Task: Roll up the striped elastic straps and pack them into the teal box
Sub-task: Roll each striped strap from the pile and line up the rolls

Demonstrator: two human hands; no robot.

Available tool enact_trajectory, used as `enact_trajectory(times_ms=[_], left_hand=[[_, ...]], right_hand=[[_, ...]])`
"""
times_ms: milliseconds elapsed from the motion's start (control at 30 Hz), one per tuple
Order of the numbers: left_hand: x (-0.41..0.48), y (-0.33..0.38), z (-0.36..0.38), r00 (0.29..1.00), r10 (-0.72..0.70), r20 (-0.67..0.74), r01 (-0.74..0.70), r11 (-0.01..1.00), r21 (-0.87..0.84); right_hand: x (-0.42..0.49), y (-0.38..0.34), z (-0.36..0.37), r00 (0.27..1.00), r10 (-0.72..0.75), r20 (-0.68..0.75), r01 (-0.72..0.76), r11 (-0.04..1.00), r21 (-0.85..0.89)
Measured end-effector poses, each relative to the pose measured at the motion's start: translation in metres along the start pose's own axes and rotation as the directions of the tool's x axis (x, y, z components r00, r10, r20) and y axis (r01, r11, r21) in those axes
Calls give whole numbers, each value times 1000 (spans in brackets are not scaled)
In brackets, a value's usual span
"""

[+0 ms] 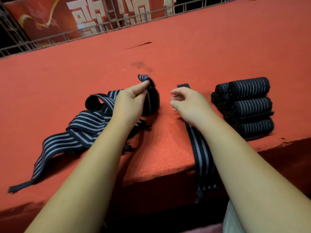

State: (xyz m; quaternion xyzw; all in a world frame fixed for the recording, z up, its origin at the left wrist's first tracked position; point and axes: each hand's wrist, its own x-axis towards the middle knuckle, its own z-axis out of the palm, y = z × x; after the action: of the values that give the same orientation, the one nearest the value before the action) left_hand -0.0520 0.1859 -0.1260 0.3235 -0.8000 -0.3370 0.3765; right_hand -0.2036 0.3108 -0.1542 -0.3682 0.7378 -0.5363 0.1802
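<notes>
Rolling stage. Left hand pinches the loose straps; right hand, fingers loosely curled and empty, hovers over the flat strap crossing the tabletop's near edge. Next, probably: grip and roll it. Finished rolls right; box unseen.

rolled straps: at least 5 visible, stack hides the rest. flat strap: 1. tangled straps: several, exact count unclear. hands: 2, left hand and right hand.
</notes>
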Motion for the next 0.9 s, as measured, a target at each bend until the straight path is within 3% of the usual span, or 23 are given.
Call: enact_trajectory(times_ms=[67, 167, 233, 367, 467, 700, 900], left_hand=[[-1, 14, -10, 998, 35, -60, -43, 991, -129], [-2, 41, -22, 999, 47, -11, -48, 988, -147], [-9, 51, -29, 998, 52, 18, -50, 994, -92], [-30, 51, -37, 997, -36, 70, 49, 979, -196], [-40, 46, -37, 990, -36, 140, 60, 983, -171], [-50, 37, -37, 987, -51, 155, 82, 976, -202], [-52, 42, -31, 984, -46, 169, 74, 984, -165]], right_hand=[[-2, -4, 3, 999, -24, 31, 25, 999, -33], [-4, -13, 3, 998, -46, 32, 47, 998, -38], [-8, -21, 0, 996, -80, 27, 79, 996, 33], [-16, -24, -8, 992, -124, -1, 121, 960, 252], [-23, -26, -11, 982, -190, -11, 182, 923, 340], [-33, -27, -21, 913, -400, 78, 385, 910, 155], [-33, -30, -15, 932, -355, -72, 362, 902, 235]])
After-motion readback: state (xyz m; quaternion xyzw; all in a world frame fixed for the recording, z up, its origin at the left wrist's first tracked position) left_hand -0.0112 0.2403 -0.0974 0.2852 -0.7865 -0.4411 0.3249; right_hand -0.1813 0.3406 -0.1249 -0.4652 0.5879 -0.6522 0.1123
